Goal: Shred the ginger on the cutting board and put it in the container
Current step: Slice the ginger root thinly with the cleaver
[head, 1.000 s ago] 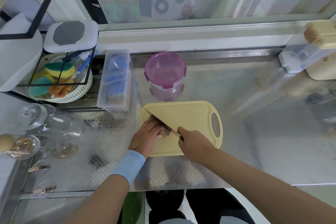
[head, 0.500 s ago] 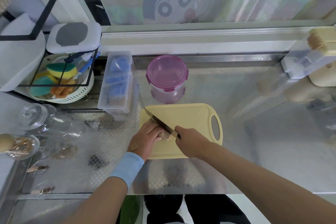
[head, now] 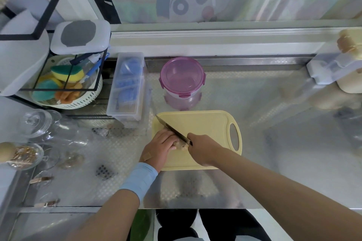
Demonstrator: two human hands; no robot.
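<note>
A brownish piece of ginger (head: 180, 145) lies on the left part of the yellow cutting board (head: 207, 123). My left hand (head: 159, 146) curls over the ginger and holds it down, hiding most of it. My right hand (head: 201, 147) grips the handle of a knife (head: 171, 129), whose blade runs up and to the left across the ginger beside my left fingers. Behind the board stands a round clear container with a purple lid (head: 182, 80), closed.
A clear rectangular box (head: 128, 88) with blue items stands left of the container. A white basket of sponges (head: 66, 88) sits in a black wire rack at the left. Glass jars (head: 41, 123) crowd the near left. A white and cream appliance (head: 340, 68) stands at the far right.
The view has shifted slightly. The knife has stayed over the ginger with only small movement, and both hands keep their holds.
</note>
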